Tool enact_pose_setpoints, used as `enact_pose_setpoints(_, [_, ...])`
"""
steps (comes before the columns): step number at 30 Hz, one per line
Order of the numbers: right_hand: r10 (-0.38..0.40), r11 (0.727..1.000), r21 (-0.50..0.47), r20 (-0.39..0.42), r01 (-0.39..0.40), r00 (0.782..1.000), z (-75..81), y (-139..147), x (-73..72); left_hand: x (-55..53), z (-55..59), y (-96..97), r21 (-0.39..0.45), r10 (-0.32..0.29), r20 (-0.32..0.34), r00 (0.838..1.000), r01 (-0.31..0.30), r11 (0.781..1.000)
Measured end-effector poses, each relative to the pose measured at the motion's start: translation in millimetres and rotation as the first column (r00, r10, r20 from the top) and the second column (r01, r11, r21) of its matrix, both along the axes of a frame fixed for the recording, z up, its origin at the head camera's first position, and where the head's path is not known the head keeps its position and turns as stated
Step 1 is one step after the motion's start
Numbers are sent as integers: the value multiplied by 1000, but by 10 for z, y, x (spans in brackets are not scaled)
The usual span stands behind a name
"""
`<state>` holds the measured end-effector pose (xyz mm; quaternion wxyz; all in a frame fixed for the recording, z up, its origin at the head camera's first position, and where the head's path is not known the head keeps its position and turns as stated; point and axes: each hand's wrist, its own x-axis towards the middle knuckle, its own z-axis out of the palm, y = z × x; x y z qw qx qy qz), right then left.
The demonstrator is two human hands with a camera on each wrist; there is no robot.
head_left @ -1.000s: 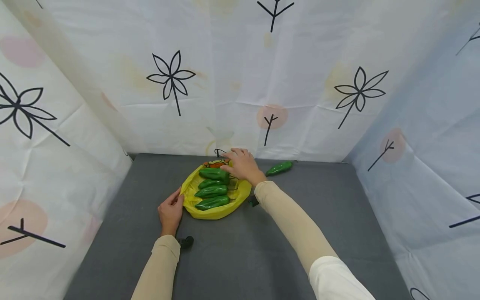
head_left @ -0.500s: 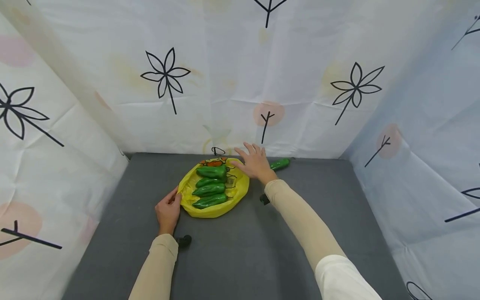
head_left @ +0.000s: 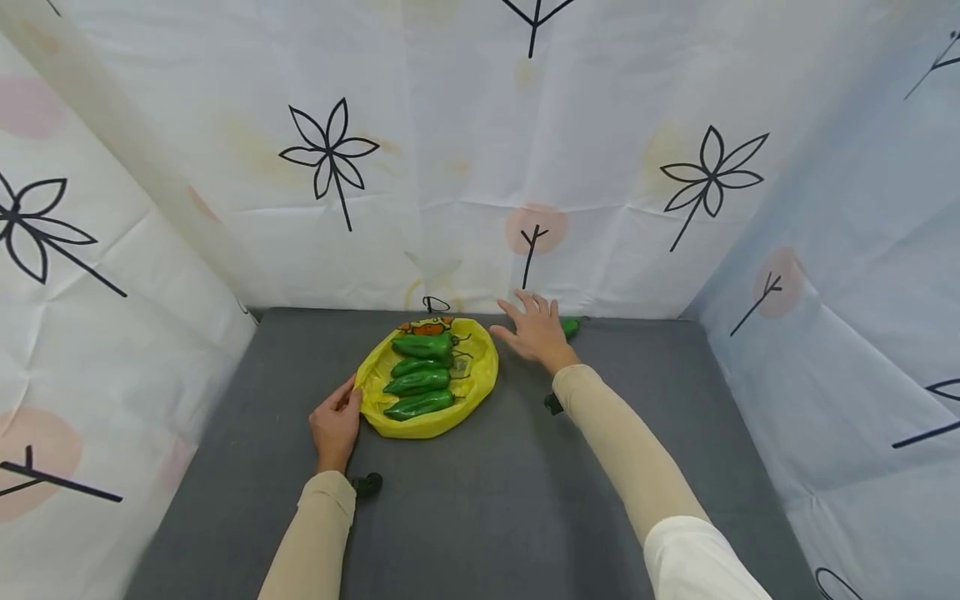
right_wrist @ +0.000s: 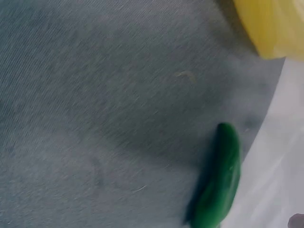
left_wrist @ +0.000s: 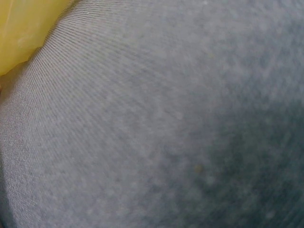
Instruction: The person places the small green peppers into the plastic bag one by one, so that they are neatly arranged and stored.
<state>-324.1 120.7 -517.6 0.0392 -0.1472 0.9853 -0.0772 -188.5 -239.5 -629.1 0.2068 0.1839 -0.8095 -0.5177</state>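
A yellow plastic bag [head_left: 423,428], its rim spread into a round shape, lies toward the back of the table. Several green peppers [head_left: 418,382] lie inside in a column, stems to the right. My left hand [head_left: 335,423] pinches the bag's left rim between thumb and fingers. To the right of the bag, my right hand [head_left: 538,335] hovers with spread fingers, holding nothing. It partly covers one loose green pepper [head_left: 572,326] in the head view. The right wrist view shows that loose pepper [right_wrist: 222,178] on the cloth, apart from the bag [right_wrist: 273,28].
A dark grey cloth [head_left: 480,508] covers the table. White patterned fabric walls [head_left: 480,167] rise at the back and both sides. The loose pepper lies close to the back wall. A dark wrist camera [head_left: 367,485] sits by my left wrist.
My right hand has withdrawn from over the peppers in the bag and moved right, toward the loose pepper. My left hand keeps its hold on the bag's rim.
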Motion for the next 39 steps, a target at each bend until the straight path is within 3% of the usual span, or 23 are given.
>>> enact_pose_setpoints(11, [-23,999,31,45,21,999,-75,300,63,2,-12,-1,6,-4,-12,1000,4,1000])
enact_pose_setpoints(25, [-66,998,9,57,65,996,-353,642,82,15,-1,-7,0,-13,-36,999,13,1000])
enact_pose_setpoints(33, [-63,998,-16,38,63,997,-334,789,94,-7,-38,-14,-1,-16,-35,999,16,1000])
enact_pose_setpoints(39, [-69,997,-12,79,70,994,-326,819,99,2,-22,-20,4,-16,-31,999,16,1000])
